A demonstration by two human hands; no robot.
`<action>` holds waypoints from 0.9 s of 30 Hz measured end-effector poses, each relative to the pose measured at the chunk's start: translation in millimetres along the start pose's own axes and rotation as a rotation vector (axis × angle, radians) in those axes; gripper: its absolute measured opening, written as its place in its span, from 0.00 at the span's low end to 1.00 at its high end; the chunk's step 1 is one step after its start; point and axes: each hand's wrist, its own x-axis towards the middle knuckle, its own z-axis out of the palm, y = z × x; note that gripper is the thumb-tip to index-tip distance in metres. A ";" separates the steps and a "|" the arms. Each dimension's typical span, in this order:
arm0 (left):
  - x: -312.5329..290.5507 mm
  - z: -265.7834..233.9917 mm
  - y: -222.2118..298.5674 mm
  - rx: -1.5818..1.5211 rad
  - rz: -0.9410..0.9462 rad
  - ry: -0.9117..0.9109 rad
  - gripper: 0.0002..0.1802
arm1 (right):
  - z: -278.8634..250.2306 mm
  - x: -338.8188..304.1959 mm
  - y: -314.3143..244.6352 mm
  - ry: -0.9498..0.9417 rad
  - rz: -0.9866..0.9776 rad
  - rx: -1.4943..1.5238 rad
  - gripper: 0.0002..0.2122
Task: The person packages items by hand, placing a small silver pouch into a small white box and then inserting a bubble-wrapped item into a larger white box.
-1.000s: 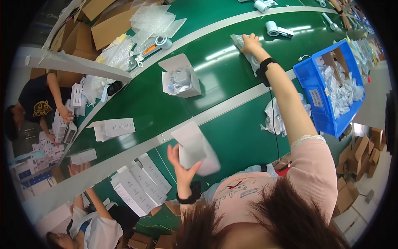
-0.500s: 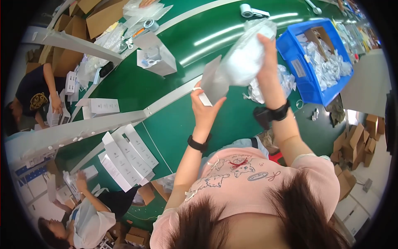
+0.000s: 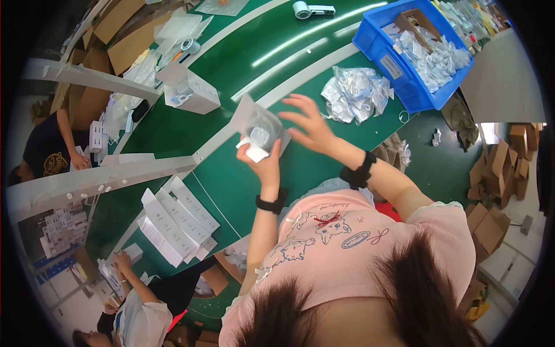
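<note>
A: Hands?
B: Left hand (image 3: pixel 263 169) clamped on white box (image 3: pixel 247 115), pale item (image 3: pixel 263 136) inside. Right hand (image 3: pixel 313 128) fingers spread, just right of it.
A: Box where?
B: Over green table (image 3: pixel 231 184), left of plastic bags (image 3: pixel 357 95).

Print on label (image 3: pixel 391 67), boxes (image 3: pixel 179 222), shirt (image 3: pixel 347 260): unreadable
</note>
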 end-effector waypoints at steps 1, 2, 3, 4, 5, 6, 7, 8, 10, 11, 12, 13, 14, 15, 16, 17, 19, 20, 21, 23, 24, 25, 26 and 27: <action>-4.8 -6.7 -2.3 0.035 0.021 -0.031 0.40 | -6.7 -13.8 19.9 0.015 0.081 -0.050 0.18; -11.9 -15.1 -1.8 0.072 0.037 -0.060 0.39 | -15.4 -22.9 36.9 0.026 0.164 -0.098 0.19; -17.5 -21.8 -1.8 0.111 0.052 -0.088 0.39 | -24.7 -30.5 54.8 -0.050 0.193 -0.297 0.19; -19.9 -26.6 0.6 0.115 0.048 -0.080 0.39 | -33.8 -35.9 66.8 -0.127 0.215 -0.495 0.19; -20.4 -31.0 3.5 0.154 0.064 -0.118 0.39 | -39.8 -48.6 76.3 -0.132 0.211 -0.492 0.19; -18.6 -32.9 6.2 0.193 0.083 -0.156 0.39 | -44.4 -62.5 89.1 -0.266 0.215 -0.658 0.18; -17.1 -34.9 9.3 0.232 0.099 -0.194 0.39 | -48.8 -70.8 97.3 -0.403 0.216 -0.823 0.17; -14.6 -35.4 13.3 0.233 0.097 -0.189 0.39 | -54.2 -76.7 107.6 -0.406 0.210 -0.821 0.17; -8.1 -34.6 27.5 0.259 0.149 -0.174 0.35 | -64.6 -79.9 121.6 -0.488 0.113 -0.725 0.15; -5.6 -32.6 33.6 0.270 0.175 -0.167 0.33 | -66.8 -81.4 126.5 -0.529 0.064 -0.679 0.14; -3.4 -32.6 39.0 0.277 0.170 -0.155 0.33 | -65.0 -78.4 123.0 -0.535 0.053 -0.671 0.14; -1.7 -31.6 44.4 0.320 0.162 -0.150 0.29 | -64.8 -77.2 118.3 -0.461 0.030 -0.642 0.14; -0.1 -30.5 48.8 0.363 0.153 -0.146 0.24 | -65.5 -76.9 113.0 -0.387 0.008 -0.613 0.13; 3.5 -31.6 51.7 0.409 0.146 -0.135 0.20 | -64.7 -70.4 105.1 -0.311 -0.019 -0.578 0.12; 8.2 -34.7 52.3 0.419 0.144 -0.119 0.20 | -62.0 -63.1 97.2 -0.316 -0.034 -0.566 0.12; 11.8 -37.6 51.7 0.432 0.115 -0.123 0.17 | -60.2 -55.2 83.9 -0.201 0.180 -0.205 0.12; 16.4 -43.2 50.9 0.463 0.055 -0.127 0.10 | -52.4 -36.0 54.1 0.030 0.596 0.527 0.11; 19.0 -42.9 53.4 0.467 0.050 -0.117 0.10 | -49.8 -24.0 36.3 0.019 0.593 0.531 0.11; 22.1 -43.1 57.4 0.436 0.003 -0.106 0.09 | -45.0 -10.6 16.6 0.060 0.485 0.638 0.12; 29.6 -40.9 61.9 0.363 -0.079 -0.103 0.08 | -29.1 9.8 -9.4 0.114 0.376 0.738 0.13; 31.9 -41.6 60.3 0.364 -0.076 -0.102 0.08 | -18.1 19.4 -19.7 0.070 0.241 0.848 0.12; 32.6 -43.2 56.8 0.355 -0.091 -0.098 0.08 | -11.0 24.4 -25.6 0.023 0.103 0.957 0.11; 32.8 -45.0 52.4 0.345 -0.106 -0.094 0.08 | -5.7 26.2 -24.2 0.022 0.100 0.959 0.11; 34.0 -46.5 49.0 0.338 -0.119 -0.088 0.08 | 1.6 29.0 -18.2 -0.098 -0.033 0.777 0.10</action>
